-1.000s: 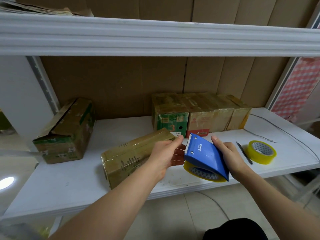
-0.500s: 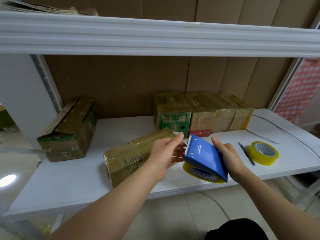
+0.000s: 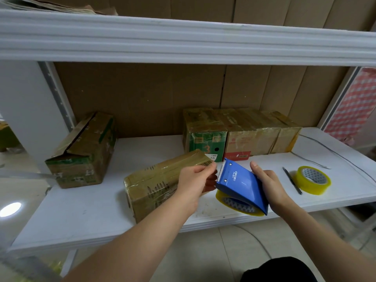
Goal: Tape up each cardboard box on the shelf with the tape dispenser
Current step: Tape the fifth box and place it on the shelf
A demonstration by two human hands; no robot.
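My right hand [image 3: 270,186] grips a blue tape dispenser [image 3: 242,186] loaded with a yellowish tape roll, held just above the shelf's front edge. My left hand [image 3: 195,182] pinches the clear tape end at the dispenser's toothed blade. Right behind my left hand lies a tape-wrapped cardboard box [image 3: 160,180], set at an angle on the white shelf [image 3: 85,212]. Another box [image 3: 81,151] with loose flaps sits at the left. Several taped boxes [image 3: 238,133] stand in a row at the back.
A spare tape roll [image 3: 312,180] and a pen [image 3: 292,180] lie on the shelf to the right. A thin cable [image 3: 335,153] runs along the right side. The upper shelf's white edge [image 3: 183,37] overhangs above.
Both hands and the dispenser stay almost in place. My left fingers have closed more tightly at the blade.
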